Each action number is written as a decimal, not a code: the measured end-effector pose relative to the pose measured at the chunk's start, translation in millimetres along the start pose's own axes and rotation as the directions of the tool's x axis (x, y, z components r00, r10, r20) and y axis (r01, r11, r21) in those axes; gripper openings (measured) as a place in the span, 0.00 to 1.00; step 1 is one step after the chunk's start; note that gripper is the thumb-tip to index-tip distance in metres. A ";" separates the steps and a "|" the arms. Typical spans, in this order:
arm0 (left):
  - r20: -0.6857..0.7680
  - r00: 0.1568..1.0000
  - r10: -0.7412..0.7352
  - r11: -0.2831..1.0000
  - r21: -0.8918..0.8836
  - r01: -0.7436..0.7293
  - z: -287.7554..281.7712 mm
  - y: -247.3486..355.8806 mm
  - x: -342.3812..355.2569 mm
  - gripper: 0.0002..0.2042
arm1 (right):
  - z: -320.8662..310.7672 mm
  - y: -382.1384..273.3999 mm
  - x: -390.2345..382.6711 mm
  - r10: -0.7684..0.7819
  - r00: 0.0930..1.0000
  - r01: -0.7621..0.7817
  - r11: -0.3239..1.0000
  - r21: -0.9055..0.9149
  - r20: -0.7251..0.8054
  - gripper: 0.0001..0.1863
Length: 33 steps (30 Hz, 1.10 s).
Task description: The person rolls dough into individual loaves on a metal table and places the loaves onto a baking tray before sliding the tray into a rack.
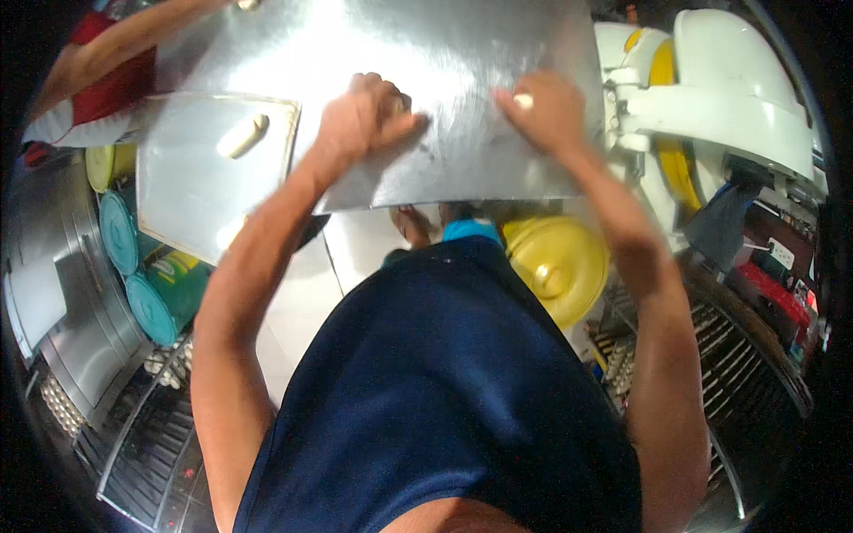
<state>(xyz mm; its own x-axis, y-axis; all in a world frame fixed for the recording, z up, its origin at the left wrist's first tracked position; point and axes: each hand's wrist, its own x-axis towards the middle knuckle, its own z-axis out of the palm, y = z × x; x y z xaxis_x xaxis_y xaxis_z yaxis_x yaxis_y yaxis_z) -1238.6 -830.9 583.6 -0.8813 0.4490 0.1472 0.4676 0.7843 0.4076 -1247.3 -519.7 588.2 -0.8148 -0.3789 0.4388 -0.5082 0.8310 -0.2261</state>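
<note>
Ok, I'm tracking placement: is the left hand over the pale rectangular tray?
No, the left hand is over the shiny grey metal tabletop, to the right of the tray.

"What is the person wearing?"

"A dark navy-blue sleeveless top point(444, 373) in smooth, faintly shiny cloth, curved at the neckline point(449, 489)."

"Any marking?"

"A tiny pale mark point(447, 260) near its far edge, too small to make out."

"And the arms?"

"Left arm point(227, 355), right arm point(666, 355), left hand point(364, 117) and right hand point(553, 114): all bare."
</note>
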 end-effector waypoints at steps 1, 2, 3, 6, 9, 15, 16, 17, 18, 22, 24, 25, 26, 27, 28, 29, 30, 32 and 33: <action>0.118 0.991 -0.068 0.996 -0.042 0.073 0.0 -5.3 4.6 0.25 | 4.0 -2.2 -0.3 0.122 0.976 -0.113 0.992 -0.058 0.180 0.21; 0.011 0.997 0.074 0.997 0.017 -0.074 9.5 -6.9 13.0 0.23 | 7.2 -3.5 -5.0 0.126 0.968 -0.120 0.992 -0.042 0.216 0.21; -0.105 0.975 0.194 0.979 0.088 -0.185 17.8 -12.4 22.2 0.20 | 12.0 0.1 1.2 0.143 0.969 -0.143 0.990 -0.017 0.202 0.24; -0.072 0.947 0.312 0.945 0.126 -0.302 26.7 -28.7 29.3 0.17 | 25.2 13.9 6.0 0.132 0.965 -0.132 0.991 -0.016 0.226 0.27; -0.147 0.946 0.290 0.954 0.128 -0.272 23.6 -27.2 36.6 0.20 | 19.7 9.0 7.0 0.027 0.986 -0.021 0.999 -0.038 0.167 0.24; -0.148 0.978 0.151 0.988 0.044 -0.146 2.8 2.9 -5.8 0.23 | -0.4 0.7 -11.4 -0.178 0.978 0.182 0.983 0.032 -0.109 0.22; -0.023 0.997 0.067 0.998 -0.007 -0.067 -4.7 0.3 3.9 0.23 | -3.3 2.2 -7.7 -0.066 0.996 0.067 0.998 -0.004 0.064 0.23; 0.121 0.993 -0.013 0.998 -0.064 0.020 -4.1 0.7 8.0 0.23 | -6.2 1.7 -11.0 0.066 0.967 -0.053 0.997 -0.061 0.248 0.23; -0.056 0.990 0.126 0.992 -0.003 -0.126 4.2 -7.4 18.0 0.21 | -0.6 0.1 -9.8 0.060 0.962 -0.050 0.998 -0.042 0.265 0.23; -0.131 0.962 0.238 0.971 0.037 -0.235 23.8 -14.8 31.5 0.17 | 18.9 11.7 4.9 0.040 0.977 -0.043 0.999 0.010 0.208 0.24; -0.091 0.969 0.230 0.968 0.124 -0.219 19.6 -18.5 38.7 0.17 | 14.3 11.2 22.2 0.028 0.981 -0.031 0.999 0.010 0.189 0.25; -0.103 0.977 0.186 0.975 0.142 -0.170 22.9 -21.4 37.4 0.20 | 16.5 8.8 23.0 0.014 0.990 -0.016 1.000 0.014 0.139 0.25; -0.045 0.990 0.133 0.979 0.165 -0.124 19.7 -15.6 35.7 0.23 | 17.7 4.3 12.0 0.011 0.994 -0.014 1.000 0.021 0.107 0.24; 0.012 0.997 0.083 0.978 0.191 -0.083 13.6 -8.0 35.1 0.25 | 16.2 3.4 1.5 0.010 0.995 -0.010 1.000 0.009 0.096 0.24; -0.050 0.991 0.123 0.981 0.158 -0.114 12.6 1.6 24.3 0.27 | 14.3 4.3 -9.5 -0.059 0.998 0.058 0.998 -0.013 -0.026 0.24; -0.116 0.980 0.161 0.980 0.134 -0.145 14.4 6.3 10.8 0.30 | 6.1 0.9 -7.3 -0.101 0.990 0.098 0.995 -0.031 -0.096 0.24; -0.081 0.985 0.154 0.984 0.105 -0.145 13.7 6.6 -1.9 0.33 | 3.8 -4.3 -6.2 -0.144 0.976 0.140 0.989 -0.036 -0.161 0.23; -0.031 0.996 0.084 0.995 0.052 -0.082 0.0 10.3 -0.7 0.27 | -6.2 -10.5 -8.6 -0.104 0.990 0.112 0.990 0.084 -0.092 0.23; 0.107 0.994 0.021 0.998 0.050 -0.027 -12.1 13.5 4.2 0.26 | -6.1 -11.9 -9.6 -0.089 0.994 0.096 0.987 0.130 -0.057 0.23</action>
<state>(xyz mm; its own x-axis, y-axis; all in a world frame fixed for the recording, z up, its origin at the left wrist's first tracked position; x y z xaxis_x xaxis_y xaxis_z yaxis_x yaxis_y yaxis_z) -1236.8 -823.6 600.6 -0.8588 0.5089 0.0587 0.4939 0.7923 0.3582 -1231.7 -523.4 592.0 -0.7493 -0.4273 0.5060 -0.6157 0.7310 -0.2944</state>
